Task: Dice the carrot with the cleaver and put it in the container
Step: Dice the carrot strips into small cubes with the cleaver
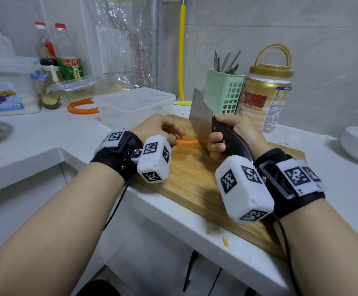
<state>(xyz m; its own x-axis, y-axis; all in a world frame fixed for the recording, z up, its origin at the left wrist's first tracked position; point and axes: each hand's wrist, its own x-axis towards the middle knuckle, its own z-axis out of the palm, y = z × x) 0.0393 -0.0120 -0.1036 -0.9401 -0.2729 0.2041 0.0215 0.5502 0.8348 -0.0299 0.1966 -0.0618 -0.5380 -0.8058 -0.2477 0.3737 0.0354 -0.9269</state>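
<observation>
The carrot (187, 142) is a thin orange strip that lies flat on the wooden cutting board (195, 180), near the middle of the board. It looks light and stiff, so I judge it cuts cleanly but can roll or slide on the board, which looks a little wet there. The best place to hold it is on top, away from the cut end, with the fingertips bent back.

The left hand (160, 127) rests on the left end of the carrot with the fingers curled, pressing it down. The cleaver (200, 118) stands with its blade on the right end of the carrot. The right hand (227, 135) grips the dark handle fully, fingers wrapped around it. The cleaver looks heavy, so its own weight can help the cut.

The container (135, 105), clear plastic and open, stands on the surface just behind the board. The green utensil basket (224, 92) stands behind the board too, to the right of the container.
</observation>
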